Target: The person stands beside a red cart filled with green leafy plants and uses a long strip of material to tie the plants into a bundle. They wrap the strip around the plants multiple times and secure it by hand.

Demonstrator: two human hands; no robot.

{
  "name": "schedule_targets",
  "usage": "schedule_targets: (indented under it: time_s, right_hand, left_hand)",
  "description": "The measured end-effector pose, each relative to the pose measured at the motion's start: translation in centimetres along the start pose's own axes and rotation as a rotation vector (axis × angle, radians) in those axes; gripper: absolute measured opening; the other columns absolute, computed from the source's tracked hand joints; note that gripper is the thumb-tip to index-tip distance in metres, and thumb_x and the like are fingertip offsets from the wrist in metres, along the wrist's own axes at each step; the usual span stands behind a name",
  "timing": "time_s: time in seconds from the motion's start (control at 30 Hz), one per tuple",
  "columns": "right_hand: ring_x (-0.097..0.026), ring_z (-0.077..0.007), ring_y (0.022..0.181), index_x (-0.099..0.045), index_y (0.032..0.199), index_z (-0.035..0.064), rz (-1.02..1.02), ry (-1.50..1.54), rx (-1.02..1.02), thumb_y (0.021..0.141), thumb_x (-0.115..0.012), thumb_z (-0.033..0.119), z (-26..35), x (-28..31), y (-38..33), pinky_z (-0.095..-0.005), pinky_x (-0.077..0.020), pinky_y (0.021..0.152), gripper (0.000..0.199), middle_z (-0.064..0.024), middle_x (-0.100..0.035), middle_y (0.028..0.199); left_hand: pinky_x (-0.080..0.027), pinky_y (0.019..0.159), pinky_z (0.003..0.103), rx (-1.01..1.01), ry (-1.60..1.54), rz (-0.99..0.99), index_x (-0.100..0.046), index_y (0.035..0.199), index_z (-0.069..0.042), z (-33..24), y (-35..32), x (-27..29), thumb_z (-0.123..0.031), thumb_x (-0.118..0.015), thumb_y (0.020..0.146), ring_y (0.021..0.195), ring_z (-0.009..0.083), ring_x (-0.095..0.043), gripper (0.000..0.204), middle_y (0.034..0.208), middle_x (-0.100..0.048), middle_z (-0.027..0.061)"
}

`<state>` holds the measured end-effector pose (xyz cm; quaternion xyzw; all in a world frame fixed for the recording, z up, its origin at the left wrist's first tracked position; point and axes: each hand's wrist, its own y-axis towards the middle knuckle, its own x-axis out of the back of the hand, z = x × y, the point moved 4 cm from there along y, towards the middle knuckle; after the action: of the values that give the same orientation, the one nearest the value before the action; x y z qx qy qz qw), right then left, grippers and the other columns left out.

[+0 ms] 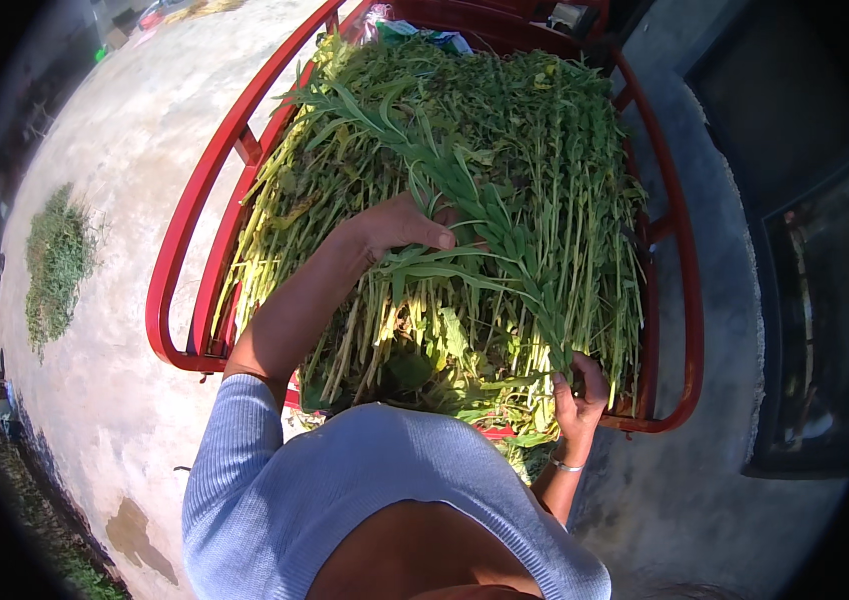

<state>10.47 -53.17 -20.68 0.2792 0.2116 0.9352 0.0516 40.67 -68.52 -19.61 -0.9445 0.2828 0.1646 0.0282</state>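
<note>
Over the middle of the red cart (pixel 693 320), a left hand (pixel 410 225), one of two bare hands at work, reaches into one long leafy stalk (pixel 490 215). Thumb visible and pointing across toward the cart's right rail, against leaves; other fingers mostly behind foliage, so I cannot tell whether they close on anything.

At the cart's near edge, toward its right corner, the right hand (pixel 583 395): fingers curled narrow, thumb opposed, pinching the stalk's lower end. One bracelet (pixel 567 466) on that wrist. The stalk slants over the cart from that corner toward its far left, leafy top uppermost.

Cart bed: one pile of cut plants (pixel 595 210), stems too many to count, green tops toward the cart's far end, pale bare stems toward its near edge. One rail along each side of the cart.

Left of the cart, well apart: one clump of greenery (pixel 57 260) on pale ground.
</note>
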Motion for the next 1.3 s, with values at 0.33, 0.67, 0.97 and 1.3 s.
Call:
schedule_targets:
  time_s: [0.33,0.67,0.97,1.3]
  right_hand:
    - [-0.053,-0.017,0.06,-0.06,0.096,-0.0025,0.045,0.022,0.031,0.076,-0.064,0.009,0.5,-2.2,0.6,-0.0263,-0.043,0.056,0.023,-0.0101,-0.059,0.075]
    - [-0.057,-0.0195,0.066,-0.059,0.096,-0.0039,0.178,0.072,0.119,0.076,-0.066,0.01,2.5,-4.4,1.2,-0.0274,-0.0452,0.061,0.025,-0.0122,-0.061,0.08]
    - [-0.057,-0.0161,0.065,-0.059,0.101,-0.0049,0.12,0.28,-0.174,0.08,-0.066,0.016,1.4,-8.5,-1.1,-0.0272,-0.0455,0.06,0.031,-0.0098,-0.063,0.081]
    - [-0.043,-0.0043,0.055,-0.051,0.112,-0.0013,-0.195,0.597,-0.277,0.085,-0.055,0.0,-2.2,-4.7,2.6,-0.0186,-0.0342,0.047,0.027,-0.0012,-0.055,0.076]
  left_hand:
    - [-0.044,0.09,0.034,0.027,-0.14,-0.17,-0.05,0.119,-0.001,1.2,-4.5,-1.0,-0.028,-0.084,0.059,0.1,0.0234,-0.059,0.074,0.109,-0.06,0.0114]
    - [-0.047,0.076,0.03,0.111,0.196,-0.152,-0.06,0.101,-0.003,2.9,-5.6,-3.2,-0.008,-0.078,0.064,0.084,0.015,-0.059,0.042,0.092,-0.064,0.0061]
    - [-0.042,0.065,0.027,0.265,-0.373,-0.543,-0.058,0.089,-0.004,7.0,-6.6,-6.6,-0.006,-0.062,0.079,0.07,0.0126,-0.053,0.011,0.084,-0.06,0.0033]
    - [-0.037,0.054,0.027,0.14,0.564,-0.108,-0.05,0.073,-0.003,10.5,-10.4,-7.2,-0.006,-0.053,0.087,0.063,0.0066,-0.044,0.015,0.064,-0.046,-0.0023]
